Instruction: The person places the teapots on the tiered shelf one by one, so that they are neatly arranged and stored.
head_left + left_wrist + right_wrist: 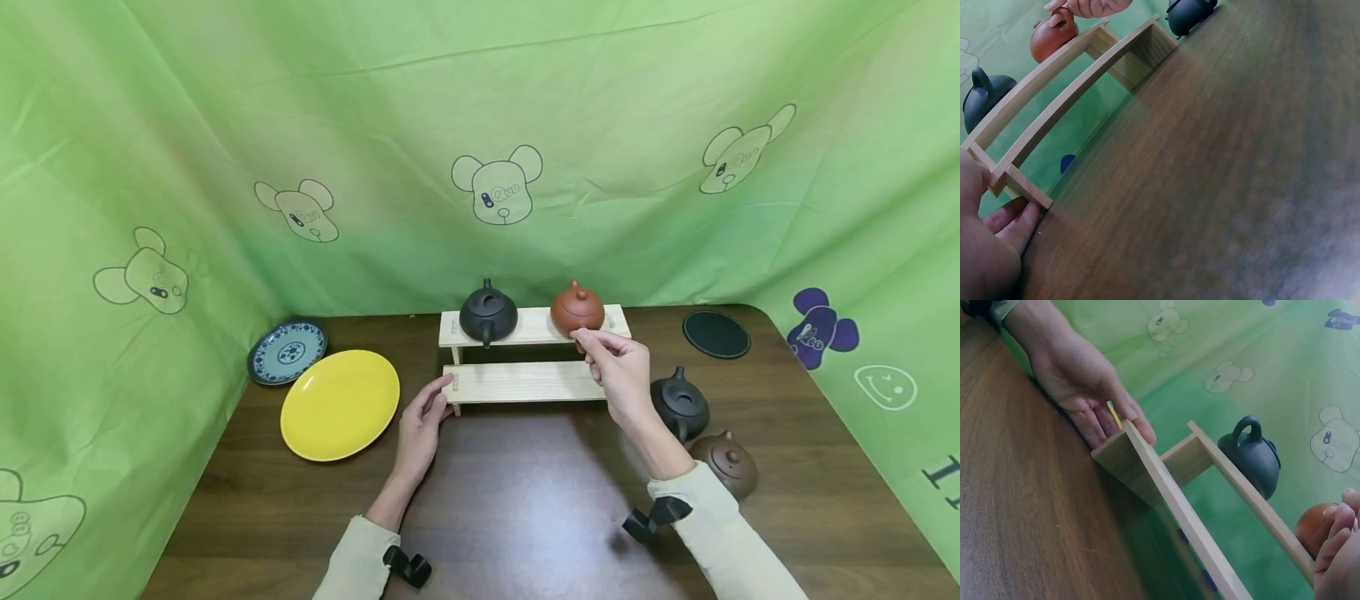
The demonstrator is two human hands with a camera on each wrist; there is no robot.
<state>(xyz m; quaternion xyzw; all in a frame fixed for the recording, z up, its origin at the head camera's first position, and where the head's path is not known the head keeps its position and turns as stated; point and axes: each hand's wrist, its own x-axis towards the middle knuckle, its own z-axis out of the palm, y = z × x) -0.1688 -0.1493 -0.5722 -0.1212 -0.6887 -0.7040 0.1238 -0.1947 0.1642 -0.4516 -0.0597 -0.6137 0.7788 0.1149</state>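
A two-tier wooden stand stands at the back of the table. My left hand grips the left end of its lower tier, thumb on top and fingers down by the end support in the left wrist view. On the upper tier sits a reddish-brown teapot, its handle facing me. My right hand reaches over the lower tier and pinches that handle between thumb and fingers; the left wrist view shows the fingertips on the teapot. Left of it on the same tier is a black teapot, handle also toward me.
Right of the stand are another black teapot and a dark brown teapot, partly behind my right forearm. A dark round plate lies at the back right. At left, a yellow plate lies beside a blue patterned plate.
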